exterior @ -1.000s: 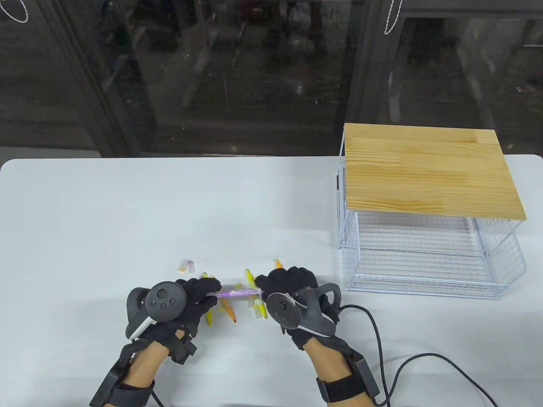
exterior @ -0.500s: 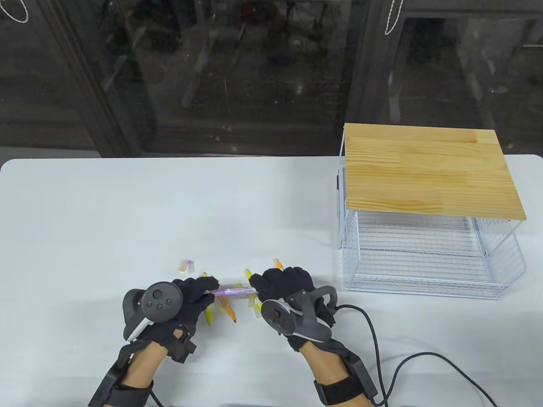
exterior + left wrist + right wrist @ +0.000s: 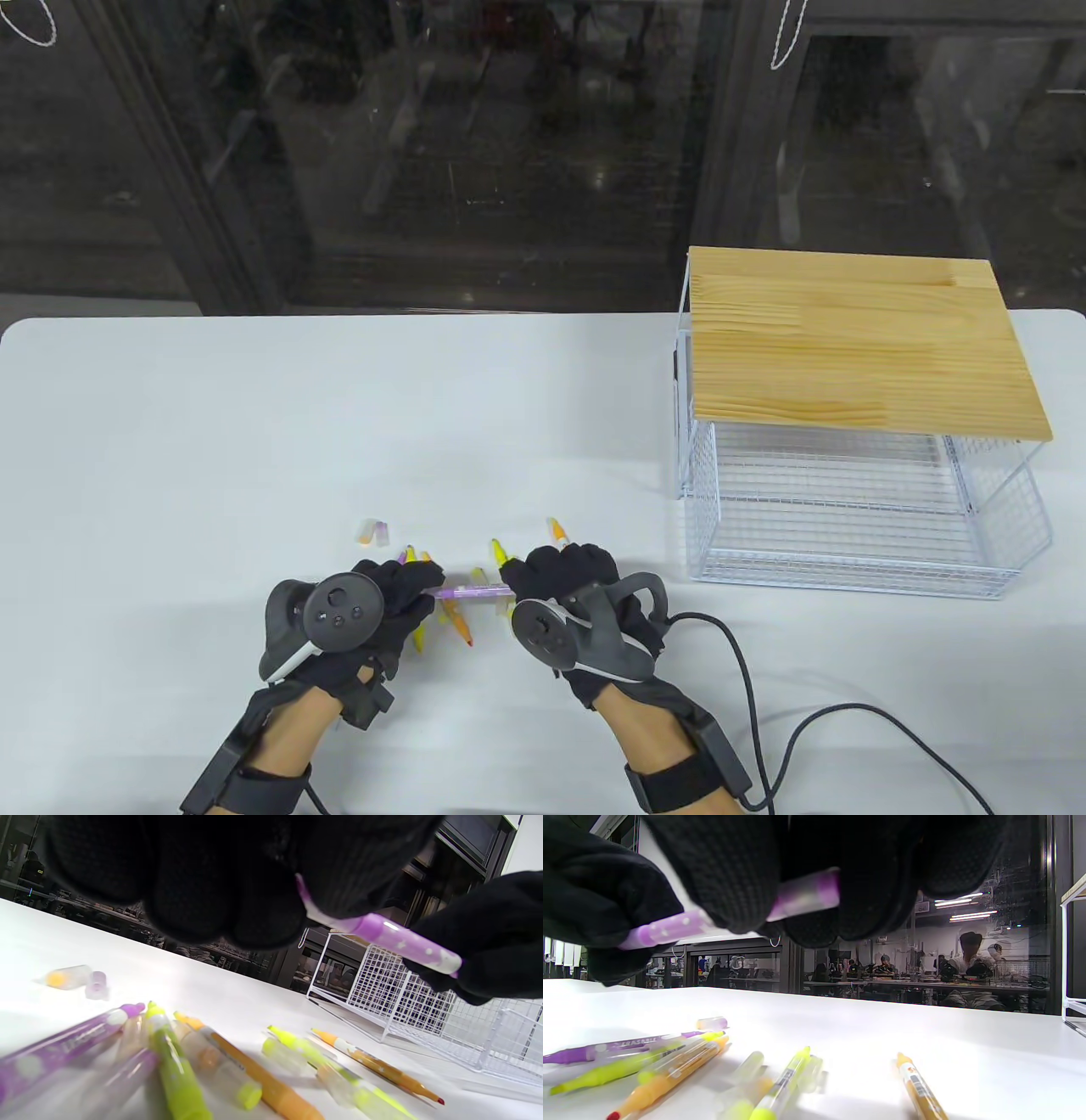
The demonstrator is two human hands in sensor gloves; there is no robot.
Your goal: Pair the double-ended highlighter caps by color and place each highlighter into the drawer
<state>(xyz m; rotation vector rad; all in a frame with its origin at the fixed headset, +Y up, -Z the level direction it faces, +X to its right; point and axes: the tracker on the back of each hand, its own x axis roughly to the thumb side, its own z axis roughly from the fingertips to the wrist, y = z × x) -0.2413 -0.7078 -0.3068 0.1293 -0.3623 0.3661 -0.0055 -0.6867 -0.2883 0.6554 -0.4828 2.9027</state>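
Hands share one purple highlighter [image 3: 472,589] above the loose pens: left hand [image 3: 392,599] pinches one end; right hand [image 3: 560,577] pinches the other — its cap should be pressed on straight.

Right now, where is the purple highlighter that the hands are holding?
In the table view the purple highlighter is held level above the table's front middle, between the left hand and the right hand, over the loose yellow and orange highlighters.

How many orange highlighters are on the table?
2. One orange highlighter lies between the hands; the other just beyond the right hand. Hands may hide more.
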